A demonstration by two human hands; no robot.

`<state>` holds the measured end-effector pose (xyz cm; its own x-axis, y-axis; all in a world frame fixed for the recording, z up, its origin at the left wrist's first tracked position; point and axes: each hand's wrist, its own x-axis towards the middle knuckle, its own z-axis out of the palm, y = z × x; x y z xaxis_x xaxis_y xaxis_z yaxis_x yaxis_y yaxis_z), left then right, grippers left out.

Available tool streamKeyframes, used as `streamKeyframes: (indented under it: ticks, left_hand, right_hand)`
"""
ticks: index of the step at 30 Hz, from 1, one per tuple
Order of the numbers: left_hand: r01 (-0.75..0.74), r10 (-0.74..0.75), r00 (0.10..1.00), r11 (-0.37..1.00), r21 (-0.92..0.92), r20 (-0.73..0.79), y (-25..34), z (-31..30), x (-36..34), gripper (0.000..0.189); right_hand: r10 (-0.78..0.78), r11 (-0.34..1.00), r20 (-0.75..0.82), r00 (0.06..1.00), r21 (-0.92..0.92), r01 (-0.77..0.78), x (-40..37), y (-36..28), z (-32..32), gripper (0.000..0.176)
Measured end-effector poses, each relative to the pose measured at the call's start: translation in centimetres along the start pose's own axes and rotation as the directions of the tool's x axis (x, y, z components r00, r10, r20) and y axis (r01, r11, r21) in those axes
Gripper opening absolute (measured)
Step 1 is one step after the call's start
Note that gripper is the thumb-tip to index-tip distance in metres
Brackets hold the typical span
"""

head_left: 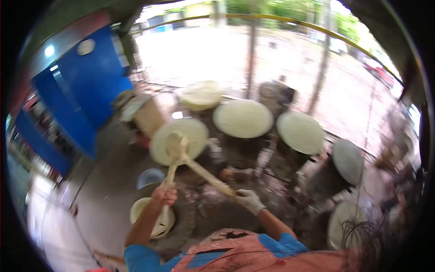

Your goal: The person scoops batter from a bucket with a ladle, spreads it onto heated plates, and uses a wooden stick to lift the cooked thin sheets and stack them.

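My left hand, bare, is closed around a pale stick-like handle that points away from me. A white glove covers my right hand, which grips a second, longer pale stick slanting up to the left. Both sticks meet over a round vat of pale contents. A pale rounded piece, like a scoop or ladle bowl, shows at their far end over the vat; blur hides how it joins them.
Vats with pale tops curve around ahead and right. A greyish round top stands farther right. A whitish bucket and a bluish bowl sit near my left arm. Blue panels rise at left; a post stands behind.
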<state>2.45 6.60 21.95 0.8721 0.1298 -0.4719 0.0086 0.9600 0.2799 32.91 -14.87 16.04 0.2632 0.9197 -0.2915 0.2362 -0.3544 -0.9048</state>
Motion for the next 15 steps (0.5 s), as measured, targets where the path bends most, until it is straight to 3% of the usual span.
streamKeyframes:
  ticks: [1, 2, 4, 6, 7, 8, 10, 12, 13, 15]
  left_hand:
    - [0.141, -0.136, 0.99, 0.957, -0.254, 0.039, -0.7, 2.8, 3.1, 0.031]
    - [0.276, -0.269, 0.959, 0.829, -0.487, 0.086, -1.5, 5.5, 6.0, 0.033]
    - [0.323, -0.351, 0.935, 0.784, -0.531, 0.051, -4.2, 5.8, 13.9, 0.034]
    - [0.447, -0.404, 0.89, 0.683, -0.578, 0.21, -7.9, 7.4, 21.6, 0.022]
    - [0.55, -0.476, 0.833, 0.66, -0.512, 0.282, -9.5, 8.2, 26.6, 0.02]
    - [0.645, -0.543, 0.764, 0.623, -0.443, 0.348, -10.7, 8.9, 29.8, 0.02]
    - [0.667, -0.567, 0.744, 0.6, -0.442, 0.353, -14.7, 15.2, 35.7, 0.023]
    - [0.709, -0.644, 0.697, 0.683, -0.174, 0.315, -17.8, 20.4, 42.9, 0.024]
    - [0.739, -0.709, 0.672, 0.661, -0.127, 0.214, -19.1, 23.3, 46.4, 0.022]
    - [0.818, -0.819, 0.569, 0.573, 0.049, 0.077, -21.5, 28.8, 53.7, 0.016]
  right_hand:
    - [0.013, 0.997, -0.056, 0.998, -0.08, -0.017, -0.7, 3.7, -1.1, 0.031]
    - [0.053, 0.992, -0.094, 0.994, -0.105, -0.063, -2.5, 6.0, -2.6, 0.033]
    - [0.037, 0.986, -0.191, 0.981, -0.151, -0.067, -7.2, 11.6, -6.2, 0.033]
    - [-0.334, 0.799, -0.186, 0.924, -0.575, 0.173, -12.4, 20.4, -10.1, 0.035]
    - [-0.103, 0.898, -0.401, 0.91, -0.431, -0.088, -16.0, 20.7, -11.8, 0.036]
    - [0.152, 0.917, -0.559, 0.815, -0.227, -0.327, -19.5, 19.5, -12.0, 0.037]
    - [0.168, 0.878, -0.768, 0.618, -0.168, -0.449, -24.9, 21.5, -14.5, 0.039]
    - [0.143, 0.801, -0.909, 0.391, -0.125, -0.585, -29.3, 22.1, -17.1, 0.04]
    - [0.159, 0.787, -0.916, 0.367, -0.107, -0.607, -30.6, 22.2, -18.8, 0.04]
    - [0.338, 0.61, -0.941, -0.024, 0.239, -0.756, -32.2, 22.4, -22.4, 0.038]
